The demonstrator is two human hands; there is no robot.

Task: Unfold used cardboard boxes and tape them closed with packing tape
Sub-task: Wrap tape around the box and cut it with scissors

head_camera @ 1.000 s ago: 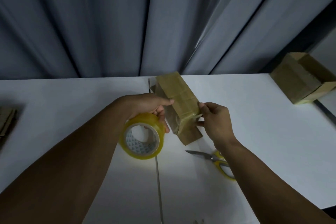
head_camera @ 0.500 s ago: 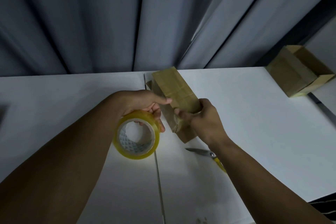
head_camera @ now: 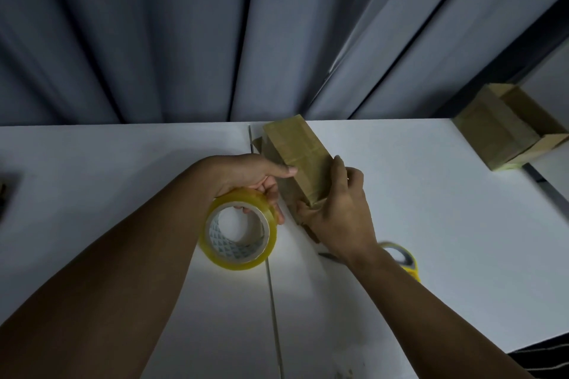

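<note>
A small brown cardboard box (head_camera: 297,148) stands on the white table (head_camera: 123,169), its top covered with tape. My left hand (head_camera: 252,175) holds a yellowish roll of packing tape (head_camera: 237,229) with its fingers through the core, while its thumb rests against the box's left side. My right hand (head_camera: 338,206) wraps around the near end of the box, thumb on the near face and fingers along the right side. The near end of the box is hidden by that hand.
Yellow-handled scissors (head_camera: 400,258) lie on the table just behind my right wrist. Another cardboard box (head_camera: 505,126) sits at the far right edge. A dark object (head_camera: 4,191) shows at the left edge. Grey curtains hang behind the table.
My right hand moved from pinching the tape end at the box's right edge to wrapping over the near end. The left hand and roll stayed almost still.
</note>
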